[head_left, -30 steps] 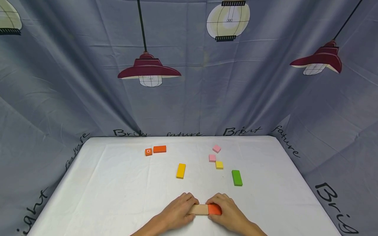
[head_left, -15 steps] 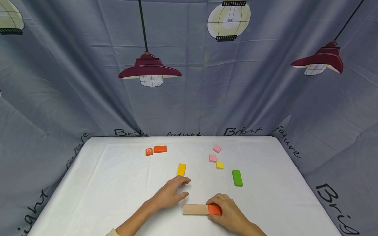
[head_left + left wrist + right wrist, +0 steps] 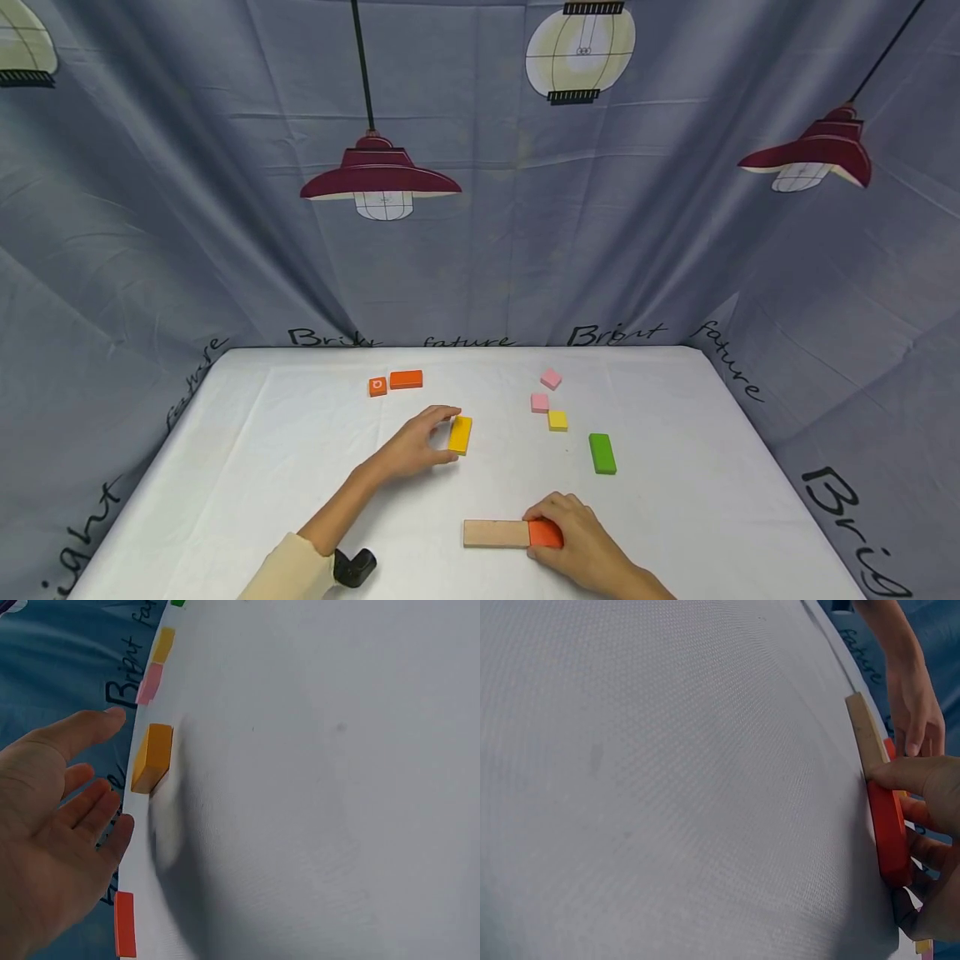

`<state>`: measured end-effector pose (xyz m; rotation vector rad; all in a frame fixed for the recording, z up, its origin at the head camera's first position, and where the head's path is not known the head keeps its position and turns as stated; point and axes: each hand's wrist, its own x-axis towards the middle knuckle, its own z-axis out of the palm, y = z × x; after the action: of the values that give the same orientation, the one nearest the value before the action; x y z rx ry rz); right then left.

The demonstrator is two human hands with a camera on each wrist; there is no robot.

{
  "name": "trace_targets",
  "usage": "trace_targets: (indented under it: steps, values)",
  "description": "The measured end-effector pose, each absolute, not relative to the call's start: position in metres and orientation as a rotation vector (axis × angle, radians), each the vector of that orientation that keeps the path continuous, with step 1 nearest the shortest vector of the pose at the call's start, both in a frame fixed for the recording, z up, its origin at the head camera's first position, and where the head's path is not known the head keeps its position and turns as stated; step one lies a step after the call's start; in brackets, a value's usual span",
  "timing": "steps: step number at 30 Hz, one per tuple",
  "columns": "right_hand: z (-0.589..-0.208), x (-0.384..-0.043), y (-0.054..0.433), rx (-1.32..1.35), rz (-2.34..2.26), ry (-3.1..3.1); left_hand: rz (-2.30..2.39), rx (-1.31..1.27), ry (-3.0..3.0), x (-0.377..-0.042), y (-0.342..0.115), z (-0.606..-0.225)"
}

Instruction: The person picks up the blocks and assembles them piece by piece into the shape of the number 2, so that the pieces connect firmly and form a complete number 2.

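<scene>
My left hand (image 3: 412, 443) reaches around the yellow block (image 3: 461, 436), thumb at its near end and fingers at its far end. In the left wrist view a gap shows between the spread fingers and the yellow block (image 3: 152, 759), which lies on the cloth. Near the front, my right hand (image 3: 579, 540) grips an orange-red block (image 3: 545, 533), thumb on the near side and fingers on the far side. A plain wooden block (image 3: 496, 533) lies end to end with it on the left. Part of the orange-red block is hidden under the right hand.
On the white table (image 3: 285, 467) an orange block (image 3: 406, 380) and a small orange piece (image 3: 377, 387) lie back left. Two pink pieces, one pink (image 3: 539, 403), a small yellow square (image 3: 557, 421) and a green block (image 3: 602, 454) are to the right.
My left hand has let go of the plain wooden block and moved forward and left to the yellow block. My right hand keeps its grip on the orange-red block.
</scene>
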<state>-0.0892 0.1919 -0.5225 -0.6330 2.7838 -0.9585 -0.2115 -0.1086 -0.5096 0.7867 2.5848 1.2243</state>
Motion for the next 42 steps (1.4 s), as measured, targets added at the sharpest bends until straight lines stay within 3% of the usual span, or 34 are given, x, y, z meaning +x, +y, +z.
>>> trace_targets:
  steps: [26,42]
  values:
    - [-0.522,-0.09,0.192,-0.632,-0.981,2.768,1.049,0.814,2.557,-0.233,-0.104,-0.517]
    - [-0.522,-0.089,0.19,-0.614,-0.977,2.781,1.048,0.846,2.487,-0.219,-0.1,-0.516]
